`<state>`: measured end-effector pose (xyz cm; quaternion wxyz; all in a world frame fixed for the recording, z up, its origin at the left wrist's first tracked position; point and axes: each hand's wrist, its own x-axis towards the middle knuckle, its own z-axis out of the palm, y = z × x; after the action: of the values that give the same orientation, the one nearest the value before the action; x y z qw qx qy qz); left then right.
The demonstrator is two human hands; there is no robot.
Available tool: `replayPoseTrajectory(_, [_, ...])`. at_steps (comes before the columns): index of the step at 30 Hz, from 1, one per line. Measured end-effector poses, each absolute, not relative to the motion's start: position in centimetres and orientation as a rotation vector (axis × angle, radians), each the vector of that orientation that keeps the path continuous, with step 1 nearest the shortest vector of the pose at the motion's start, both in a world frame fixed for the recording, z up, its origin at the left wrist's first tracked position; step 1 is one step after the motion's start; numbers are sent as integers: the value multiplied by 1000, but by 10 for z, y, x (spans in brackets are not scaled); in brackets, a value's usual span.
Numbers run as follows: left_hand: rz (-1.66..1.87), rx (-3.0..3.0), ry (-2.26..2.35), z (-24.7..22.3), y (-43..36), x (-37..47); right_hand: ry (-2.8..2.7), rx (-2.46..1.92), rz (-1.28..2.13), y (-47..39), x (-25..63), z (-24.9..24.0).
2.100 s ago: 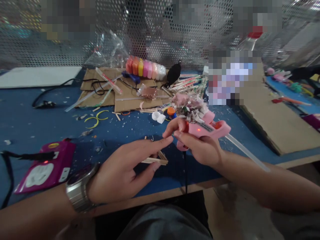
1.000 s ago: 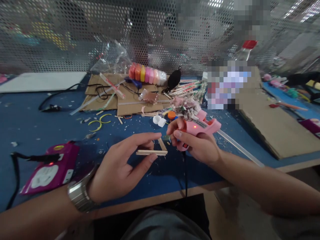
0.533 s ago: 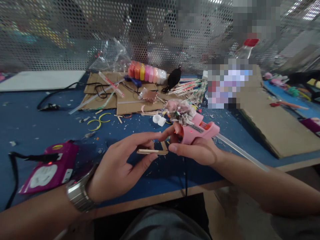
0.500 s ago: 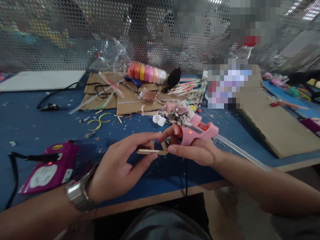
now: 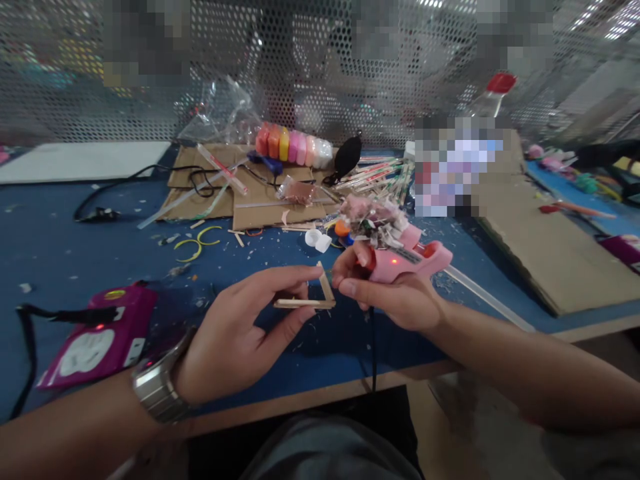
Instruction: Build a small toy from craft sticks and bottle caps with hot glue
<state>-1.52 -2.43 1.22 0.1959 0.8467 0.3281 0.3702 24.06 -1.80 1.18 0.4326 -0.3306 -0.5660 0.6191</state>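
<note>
Between the thumb and fingers of my left hand is a small frame of wooden sticks, its joined corner pointing right. My right hand is wrapped round a pink hot glue gun with a small red light lit. A clear glue stick juts from the gun's back, over my right forearm. Pink and grey fluff with glue scraps covers the gun's front, so its nozzle is hidden. My right fingertips are close to the frame's right side, with a small gap.
A purple power box with a plugged-in cable lies at left. Cardboard sheets carry coloured clay packs and wooden sticks. White caps and yellow rings lie ahead. More cardboard is at right, near a red-capped bottle.
My right hand has moved slightly right with the glue gun, away from the frame's corner. The frame's angled stick and an orange and blue thing now show. My left hand stays put.
</note>
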Motion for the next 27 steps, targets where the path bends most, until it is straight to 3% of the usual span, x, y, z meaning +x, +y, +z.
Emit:
replayPoseTrajectory(12, [1070, 2320, 842, 15, -22, -13, -991, -917, 1255, -2, 237, -2])
replayPoseTrajectory(27, [1098, 2285, 785, 22, -18, -11, -1047, -901, 1435, -4, 237, -3])
